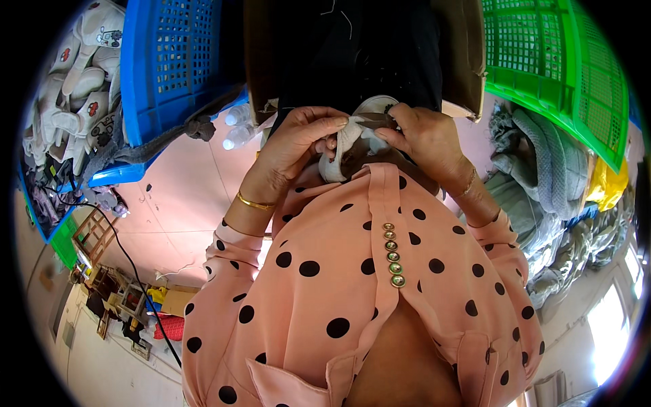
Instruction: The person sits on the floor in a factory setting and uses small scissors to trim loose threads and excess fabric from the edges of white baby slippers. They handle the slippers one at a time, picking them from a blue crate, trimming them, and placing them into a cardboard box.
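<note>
Here we are, and the biggest sight before us is the pink shirt (305, 292) with black spots, filling the space on the body side of both hands. Straight beyond the hands we find dark trousers (366, 54), and off to their left, farther out, a blue crate (146, 115) with latticed walls. We swing across: a green crate (536, 91) stands beyond the hands to the right, with a heap of grey cloth (536, 149) just on the near side of it. Far out left of the hands, past the blue crate, we spot a pile of pale shoe-like pieces (88, 81). Now for the action! We see the right hand (434, 139), fingers bent, thumb and forefinger pinching the right-hand part of a pale fabric piece (348, 138). The left hand (298, 139) answers, its thumb and forefinger nipping the opposite edge, so the piece sits right between the two, close against the shirt front. Left of the left hand we pick out two clear bottles (237, 138), and at its wrist, smallest of all, a gold bracelet (254, 202).
</note>
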### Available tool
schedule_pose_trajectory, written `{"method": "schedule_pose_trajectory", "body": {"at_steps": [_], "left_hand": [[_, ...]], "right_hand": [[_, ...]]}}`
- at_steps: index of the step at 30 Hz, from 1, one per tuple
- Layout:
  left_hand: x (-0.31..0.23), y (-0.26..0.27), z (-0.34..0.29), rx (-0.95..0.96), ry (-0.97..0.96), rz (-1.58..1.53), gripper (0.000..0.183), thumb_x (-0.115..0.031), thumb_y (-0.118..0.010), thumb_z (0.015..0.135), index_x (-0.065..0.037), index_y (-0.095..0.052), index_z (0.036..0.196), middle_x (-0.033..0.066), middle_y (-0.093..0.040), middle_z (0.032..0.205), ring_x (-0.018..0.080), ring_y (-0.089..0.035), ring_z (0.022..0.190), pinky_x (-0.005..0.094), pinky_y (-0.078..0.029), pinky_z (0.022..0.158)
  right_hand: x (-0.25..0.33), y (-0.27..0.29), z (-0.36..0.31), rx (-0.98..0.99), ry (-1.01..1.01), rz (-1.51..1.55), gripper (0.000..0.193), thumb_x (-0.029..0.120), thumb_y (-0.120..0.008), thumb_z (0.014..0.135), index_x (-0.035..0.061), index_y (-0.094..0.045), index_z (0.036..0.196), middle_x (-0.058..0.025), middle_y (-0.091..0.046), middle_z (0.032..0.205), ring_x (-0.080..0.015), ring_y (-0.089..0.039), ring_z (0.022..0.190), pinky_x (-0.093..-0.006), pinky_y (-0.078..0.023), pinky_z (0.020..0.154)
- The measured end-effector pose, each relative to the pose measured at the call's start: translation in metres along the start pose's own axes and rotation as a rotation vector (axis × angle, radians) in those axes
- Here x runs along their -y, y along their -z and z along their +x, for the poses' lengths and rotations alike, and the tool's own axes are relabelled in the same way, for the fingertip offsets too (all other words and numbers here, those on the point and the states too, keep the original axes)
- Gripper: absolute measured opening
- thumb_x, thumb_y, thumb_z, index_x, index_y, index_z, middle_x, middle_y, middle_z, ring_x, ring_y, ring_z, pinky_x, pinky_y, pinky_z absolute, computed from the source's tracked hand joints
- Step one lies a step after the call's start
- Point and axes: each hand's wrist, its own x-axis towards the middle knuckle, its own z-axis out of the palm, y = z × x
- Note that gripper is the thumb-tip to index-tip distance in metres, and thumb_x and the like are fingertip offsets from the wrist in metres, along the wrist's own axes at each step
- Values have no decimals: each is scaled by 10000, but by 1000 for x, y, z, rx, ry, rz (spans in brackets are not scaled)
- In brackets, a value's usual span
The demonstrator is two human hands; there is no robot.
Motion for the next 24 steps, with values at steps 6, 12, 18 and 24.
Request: {"method": "schedule_pose_trajectory", "body": {"at_steps": [6, 12, 18, 24], "left_hand": [[-1, 0, 0, -5, 5, 0, 253, -146, -703, 886, 35, -672, 1061, 35, -661, 786, 59, -590, 621, 162, -503, 576], [-1, 0, 1, -2, 18, -10, 252, -138, -699, 885, 40, -672, 1062, 36, -657, 779, 60, -589, 628, 164, -500, 571], [-1, 1, 1, -10, 25, -10, 249, -135, -696, 886, 43, -671, 1059, 42, -661, 784, 65, -594, 624, 173, -515, 578], [-1, 2, 2, -3, 22, -30, 244, -135, -707, 882, 40, -672, 1047, 58, -673, 793, 71, -610, 626, 172, -526, 585]], "right_hand": [[0, 4, 6, -3, 73, -51, 366, 418, -661, 869, 83, -533, 793, -65, -561, 623, -223, -599, 586, -336, -483, 526], [-4, 11, 12, 26, 157, -138, 353, 423, -647, 870, 96, -539, 792, -44, -551, 615, -194, -582, 578, -309, -470, 527], [-9, 14, 19, 17, 257, -195, 348, 435, -647, 861, 108, -549, 795, -12, -533, 600, -164, -560, 560, -280, -462, 534], [-15, 15, 25, 19, 315, -228, 365, 461, -669, 834, 120, -553, 774, -5, -519, 571, -157, -561, 544, -270, -467, 536]]}}
